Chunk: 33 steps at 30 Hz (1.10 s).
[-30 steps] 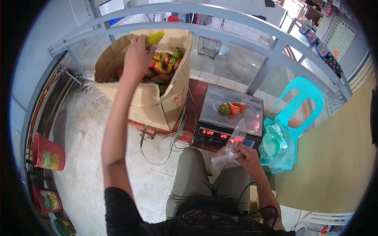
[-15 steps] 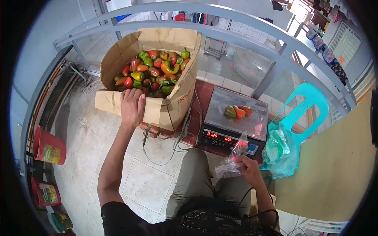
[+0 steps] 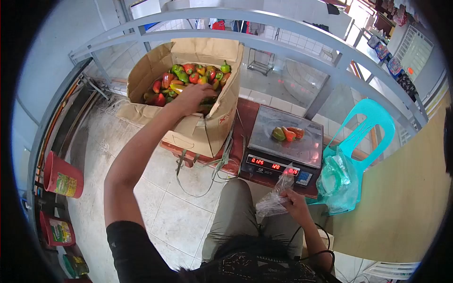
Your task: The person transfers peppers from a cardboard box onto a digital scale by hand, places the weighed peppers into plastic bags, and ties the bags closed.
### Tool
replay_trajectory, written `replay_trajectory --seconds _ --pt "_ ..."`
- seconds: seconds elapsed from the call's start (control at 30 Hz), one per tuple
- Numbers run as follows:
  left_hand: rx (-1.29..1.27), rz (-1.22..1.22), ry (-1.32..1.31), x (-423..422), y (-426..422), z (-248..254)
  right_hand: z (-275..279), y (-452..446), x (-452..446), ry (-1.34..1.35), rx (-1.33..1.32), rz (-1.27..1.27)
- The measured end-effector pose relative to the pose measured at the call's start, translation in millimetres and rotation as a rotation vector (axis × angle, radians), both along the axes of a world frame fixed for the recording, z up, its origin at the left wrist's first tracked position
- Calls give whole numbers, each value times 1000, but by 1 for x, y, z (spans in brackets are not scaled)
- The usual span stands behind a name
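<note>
Brown cardboard forms the open box [image 3: 191,137] to the left of the scale [image 3: 258,121], and the left hand [image 3: 194,98] now reaches over its front edge into the mixed red, green and yellow peppers [image 3: 180,76]. Half a second earlier that hand gripped the box's folded front flap; a second ago it held a yellow-green pepper near the back wall. Its fingertips are now hidden among the peppers, so whether they are apart or closed on one cannot be told. In front of the scale, the right hand [image 3: 294,202] keeps its fingers pinched together on a clear plastic bag [image 3: 272,202], much as before. The small group of green and red-orange peppers [image 3: 288,134] still sits on top of the scale. On the scale's front, the red-lit display [image 3: 273,166] shows 0.125, matching the previous picture but down from 0.129 in the first. To the scale's right stands the turquoise chair [image 3: 381,126], holding green-tinted plastic bags [image 3: 336,175]; beneath the scale is a reddish bench [image 3: 245,109].
</note>
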State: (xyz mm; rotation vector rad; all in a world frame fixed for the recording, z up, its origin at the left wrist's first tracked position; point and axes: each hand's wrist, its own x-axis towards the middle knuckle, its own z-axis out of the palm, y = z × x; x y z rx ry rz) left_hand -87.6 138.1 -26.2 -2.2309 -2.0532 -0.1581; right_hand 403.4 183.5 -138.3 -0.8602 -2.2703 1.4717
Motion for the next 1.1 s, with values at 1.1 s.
replay_trajectory --seconds 1.1 --pt "550 -32 -1221 139 25 73 -24 3 50 27 34 -112"
